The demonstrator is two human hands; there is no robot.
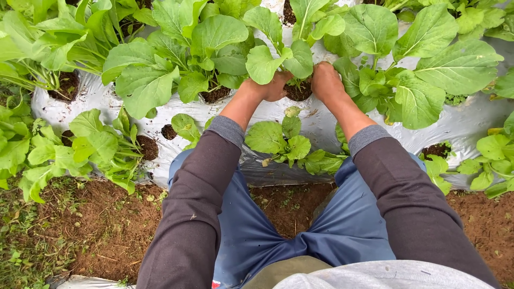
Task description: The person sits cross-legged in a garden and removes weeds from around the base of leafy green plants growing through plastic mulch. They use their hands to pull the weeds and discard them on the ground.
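Note:
A leafy green plant (pixel 278 56) grows from a soil-filled hole (pixel 297 91) in silver plastic mulch (pixel 471 123). Both my hands reach forward to the base of this plant. My left hand (pixel 273 85) is tucked under its leaves, fingers curled at the stems on the left side of the hole. My right hand (pixel 325 80) presses down at the right side of the hole, fingers hidden in the soil and leaves. Whether either hand grips the stems is hidden by the leaves. A smaller green plant (pixel 286 142) sits nearer to me, between my forearms.
Rows of similar leafy plants (pixel 160 59) fill other holes across the mulch, left and right. Bare brown soil (pixel 96 230) forms the furrow where I squat, my knees in blue trousers (pixel 300 235) spread. Grass (pixel 21 251) edges the lower left.

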